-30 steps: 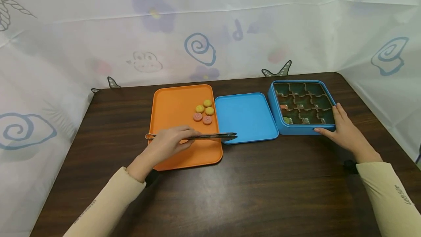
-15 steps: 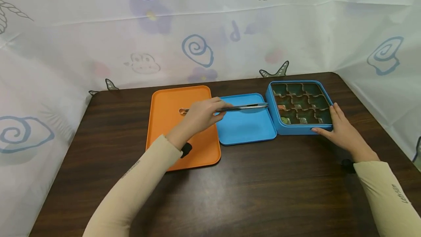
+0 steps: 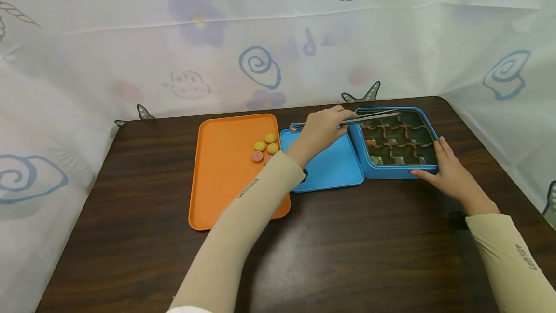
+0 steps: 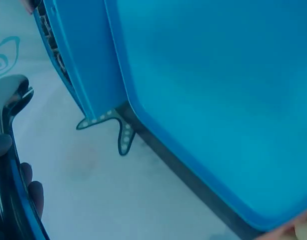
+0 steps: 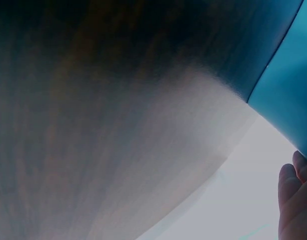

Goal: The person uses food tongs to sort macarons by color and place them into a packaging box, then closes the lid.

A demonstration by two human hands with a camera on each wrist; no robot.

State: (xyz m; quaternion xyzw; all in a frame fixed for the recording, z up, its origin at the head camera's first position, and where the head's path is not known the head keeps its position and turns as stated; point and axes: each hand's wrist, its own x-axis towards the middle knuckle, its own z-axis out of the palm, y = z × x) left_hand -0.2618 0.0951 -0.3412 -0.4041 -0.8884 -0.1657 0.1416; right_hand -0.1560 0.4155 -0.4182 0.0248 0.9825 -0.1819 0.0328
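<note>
My left hand (image 3: 323, 129) holds a pair of metal tongs (image 3: 378, 116), their tips reaching over the back row of a blue box (image 3: 391, 173) with a dark divided insert. In the left wrist view the tongs (image 4: 13, 190) run along the left edge, with fingertips (image 4: 36, 192) wrapped beside them. Whether the tips hold anything I cannot tell. The right hand (image 3: 453, 177) rests against the box's front right corner, thumb at the front wall and straight fingers along the right side. A pinkish-orange piece (image 3: 370, 142) and a green piece (image 3: 376, 160) lie in left-hand compartments.
An orange tray (image 3: 217, 158) bears small round yellow pieces (image 3: 271, 138) and pink pieces (image 3: 257, 156), partly hidden by the left sleeve. Between tray and box lies a flat blue tray (image 3: 334, 173). A patterned white cloth (image 3: 321, 57) hangs behind the dark wooden table (image 3: 347, 245).
The left hand has carried the tongs rightward from the orange tray, across the blue tray, to above the box. The right hand stays at the box's corner.
</note>
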